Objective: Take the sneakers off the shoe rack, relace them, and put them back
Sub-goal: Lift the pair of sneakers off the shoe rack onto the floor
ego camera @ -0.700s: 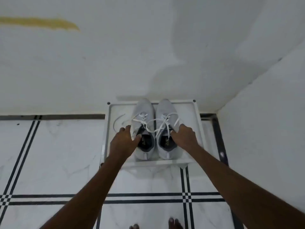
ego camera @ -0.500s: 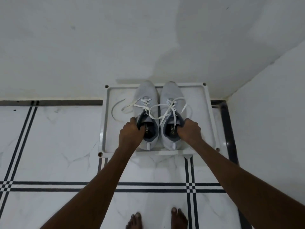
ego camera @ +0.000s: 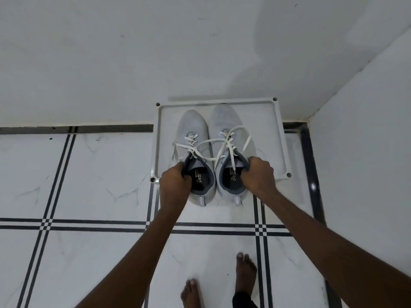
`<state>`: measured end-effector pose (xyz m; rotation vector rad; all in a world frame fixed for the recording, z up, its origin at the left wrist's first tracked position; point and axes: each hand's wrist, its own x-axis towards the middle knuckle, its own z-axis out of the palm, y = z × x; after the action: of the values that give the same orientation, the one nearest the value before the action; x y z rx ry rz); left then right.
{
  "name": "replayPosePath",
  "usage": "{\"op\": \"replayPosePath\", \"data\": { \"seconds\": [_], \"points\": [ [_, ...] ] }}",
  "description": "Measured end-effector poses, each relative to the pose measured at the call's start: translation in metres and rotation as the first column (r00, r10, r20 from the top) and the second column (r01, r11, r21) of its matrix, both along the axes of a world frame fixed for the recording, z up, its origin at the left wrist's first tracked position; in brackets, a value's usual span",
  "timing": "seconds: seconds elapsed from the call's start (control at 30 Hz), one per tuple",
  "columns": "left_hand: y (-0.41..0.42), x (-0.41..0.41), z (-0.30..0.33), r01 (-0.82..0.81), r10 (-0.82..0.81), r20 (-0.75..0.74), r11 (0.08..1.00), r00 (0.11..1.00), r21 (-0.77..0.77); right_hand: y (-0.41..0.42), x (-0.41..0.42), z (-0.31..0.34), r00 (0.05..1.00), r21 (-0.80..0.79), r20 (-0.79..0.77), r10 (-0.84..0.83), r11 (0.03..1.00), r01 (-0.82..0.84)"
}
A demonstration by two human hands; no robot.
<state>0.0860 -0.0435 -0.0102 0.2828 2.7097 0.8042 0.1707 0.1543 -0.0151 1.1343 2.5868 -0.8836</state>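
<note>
My left hand (ego camera: 175, 187) grips the left sneaker (ego camera: 195, 161) by its collar, my right hand (ego camera: 258, 176) the right sneaker (ego camera: 231, 152) likewise. Both shoes hang side by side over the rack (ego camera: 279, 138), heels past its near edge, laces (ego camera: 209, 143) loose.

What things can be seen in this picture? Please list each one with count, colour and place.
sneakers: two, light grey with white laces, side by side, heels past the rack's near edge
shoe rack: one, white, on the floor against the wall, in the corner
floor: white tiles with black lines
walls: two, white, meeting at the corner
feet: two, bare, bottom of view
left hand: gripping the left sneaker's collar
right hand: gripping the right sneaker's collar
</note>
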Motion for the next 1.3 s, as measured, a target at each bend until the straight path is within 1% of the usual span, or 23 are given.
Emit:
{"op": "replayPosePath", "data": {
  "seconds": [0.1,0.23,0.33,0.43,0.53,0.6,0.73,0.9,1.03,1.17,1.2,1.23,1.3],
  "points": [
    [-0.026,0.037,0.014,0.016,-0.016,-0.025,1.0,1.0,0.0,-0.026,0.041,0.015,0.999,0.002,-0.033,-0.008,1.0,0.008],
    [-0.063,0.091,0.008,0.038,-0.037,-0.024,0.999,0.999,0.01,-0.063,0.104,0.015,0.998,-0.009,-0.025,-0.054,0.999,0.054],
    [-0.091,0.131,-0.012,0.081,-0.081,0.004,0.996,0.997,0.025,-0.094,0.15,-0.003,0.991,-0.006,0.005,-0.132,0.991,0.132],
    [-0.115,0.165,-0.047,0.094,-0.095,0.039,0.995,0.995,0.023,-0.123,0.187,-0.033,0.983,-0.013,0.017,-0.181,0.983,0.181],
    [-0.133,0.188,-0.095,0.081,-0.081,0.07,0.997,0.994,0.006,-0.14,0.211,-0.081,0.974,-0.025,0.059,-0.219,0.975,0.221],
    [-0.14,0.201,-0.144,0.071,-0.069,0.075,0.997,0.995,-0.018,-0.148,0.22,-0.132,0.964,-0.036,0.089,-0.25,0.967,0.254],
    [-0.141,0.213,-0.244,0.057,-0.055,0.109,0.998,0.993,-0.017,-0.152,0.229,-0.239,0.951,-0.067,0.123,-0.283,0.954,0.293],
    [-0.135,0.207,-0.356,0.086,-0.074,0.152,0.994,0.986,-0.071,-0.154,0.223,-0.354,0.936,-0.093,0.165,-0.31,0.94,0.328],
    [-0.133,0.202,-0.408,0.115,-0.105,0.132,0.99,0.986,-0.076,-0.158,0.218,-0.404,0.906,-0.059,0.179,-0.384,0.915,0.399],
    [-0.136,0.196,-0.439,0.124,-0.114,0.115,0.989,0.987,-0.08,-0.167,0.215,-0.429,0.876,-0.053,0.179,-0.448,0.884,0.463],
    [-0.138,0.196,-0.442,0.126,-0.117,0.112,0.989,0.987,-0.077,-0.171,0.213,-0.429,0.869,-0.032,0.167,-0.467,0.878,0.478],
    [-0.14,0.196,-0.444,0.131,-0.123,0.106,0.989,0.987,-0.074,-0.176,0.21,-0.427,0.868,0.025,0.109,-0.484,0.875,0.484],
    [-0.15,0.197,-0.447,0.127,-0.121,0.091,0.989,0.989,-0.07,-0.19,0.201,-0.418,0.881,0.198,-0.134,-0.454,0.859,0.473]
  ]
}}
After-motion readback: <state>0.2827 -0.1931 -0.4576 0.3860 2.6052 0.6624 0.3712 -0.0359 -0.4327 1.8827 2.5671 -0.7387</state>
